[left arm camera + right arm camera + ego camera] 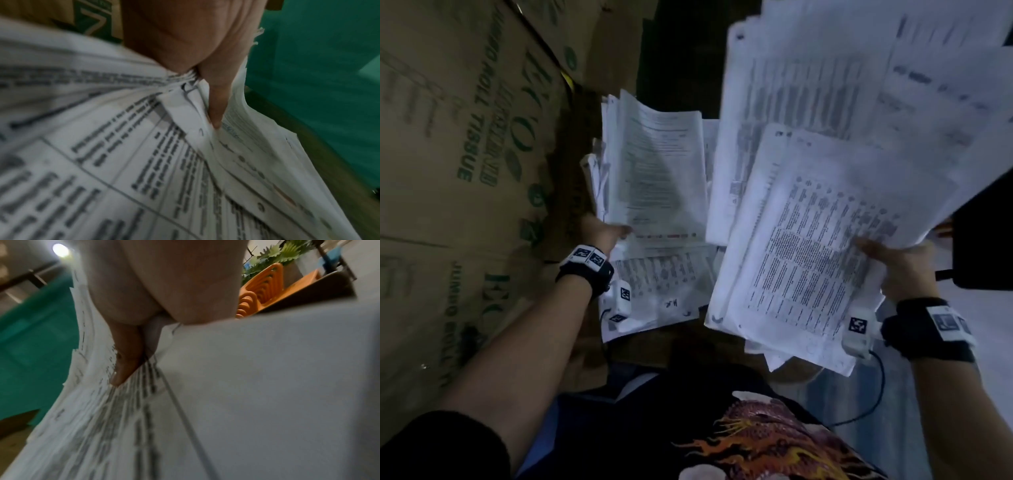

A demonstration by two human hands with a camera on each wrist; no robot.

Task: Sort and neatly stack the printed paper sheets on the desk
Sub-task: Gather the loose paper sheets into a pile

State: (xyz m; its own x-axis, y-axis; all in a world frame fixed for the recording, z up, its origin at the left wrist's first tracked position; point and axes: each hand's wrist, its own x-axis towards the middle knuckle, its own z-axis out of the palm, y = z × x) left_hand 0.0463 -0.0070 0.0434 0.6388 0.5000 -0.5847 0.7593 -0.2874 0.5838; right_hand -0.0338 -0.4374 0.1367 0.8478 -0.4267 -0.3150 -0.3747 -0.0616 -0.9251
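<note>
My right hand [890,260] grips a thick, fanned bundle of printed sheets [825,205] lifted at the right of the head view; its thumb [125,360] lies on top of the text and the fingers are hidden beneath. My left hand [602,229] holds the near edge of a smaller curled sheaf of printed sheets [657,164] left of centre. In the left wrist view a finger [216,100] is tucked between the sheets [144,162]. More printed sheets [664,284] lie flat under the left hand.
Large brown cardboard boxes [465,154] with green print fill the left side. A dark object [983,240] sits at the right edge. A green bin or wall [318,65] stands beyond the papers, and orange chairs [265,288] and a plant [275,253] lie further off.
</note>
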